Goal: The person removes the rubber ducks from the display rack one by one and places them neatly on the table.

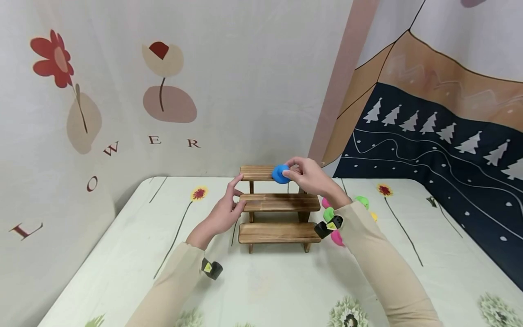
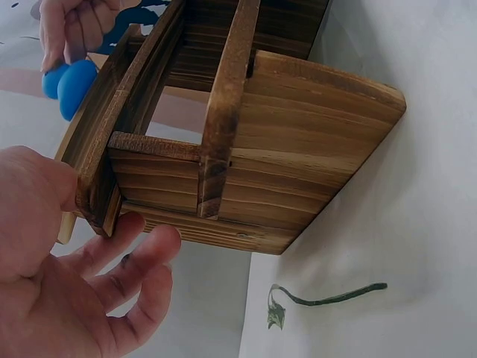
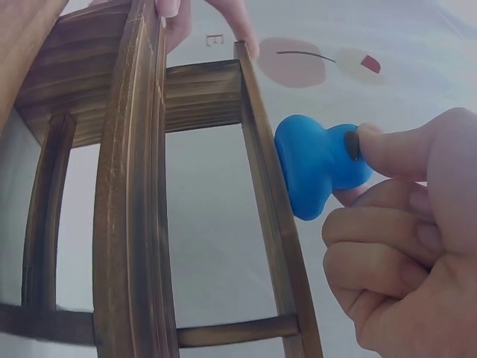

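A three-step wooden stand (image 1: 279,232) stands on the covered table. My left hand (image 1: 220,210) holds its left end, the thumb at the middle step and a fingertip reaching the top step's edge. In the left wrist view, the other fingers (image 2: 153,291) curl beside the plank. My right hand (image 1: 312,178) pinches a small blue toy (image 1: 280,174) by its narrow, rounded end, between thumb and fingers. The toy is smooth, with a wider bulging part and a dark spot near the thumb (image 3: 387,153). Its wide part lies right against the top step's plank (image 3: 276,216) in the right wrist view.
Several small pink, green (image 1: 362,201) and yellow pieces lie to the stand's right, partly hidden behind my right forearm. A pale printed cloth (image 1: 261,290) covers the table. Behind it hangs a curtain (image 1: 253,91) with flowers and letters; a dark tree-print cloth (image 1: 408,154) is at right.
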A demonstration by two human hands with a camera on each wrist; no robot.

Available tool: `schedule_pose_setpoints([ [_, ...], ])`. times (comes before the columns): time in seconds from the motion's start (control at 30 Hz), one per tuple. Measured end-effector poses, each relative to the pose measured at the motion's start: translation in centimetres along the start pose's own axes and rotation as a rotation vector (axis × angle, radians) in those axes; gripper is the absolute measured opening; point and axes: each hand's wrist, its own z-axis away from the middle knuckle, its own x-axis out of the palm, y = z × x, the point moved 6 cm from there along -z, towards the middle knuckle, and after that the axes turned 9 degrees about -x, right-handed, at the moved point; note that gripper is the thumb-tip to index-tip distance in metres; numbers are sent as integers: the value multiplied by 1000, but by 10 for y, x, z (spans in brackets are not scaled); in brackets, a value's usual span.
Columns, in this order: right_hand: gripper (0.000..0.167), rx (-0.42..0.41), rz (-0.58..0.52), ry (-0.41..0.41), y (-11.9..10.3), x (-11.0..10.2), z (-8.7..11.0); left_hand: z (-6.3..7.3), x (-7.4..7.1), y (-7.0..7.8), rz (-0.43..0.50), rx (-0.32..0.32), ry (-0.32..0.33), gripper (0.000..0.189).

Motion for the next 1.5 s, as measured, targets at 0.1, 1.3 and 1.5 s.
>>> schedule_pose_setpoints([
  [0.1, 31, 6, 4, 5, 1, -3, 6, 0, 0, 1, 0, -3, 1, 68],
  [1.3, 31, 5, 1, 134, 11, -15, 62, -1, 3, -2, 2, -13, -7, 71],
  [1.5, 34, 86, -18, 127, 18, -16, 70, 0, 2, -1, 4, -4, -1, 70],
])
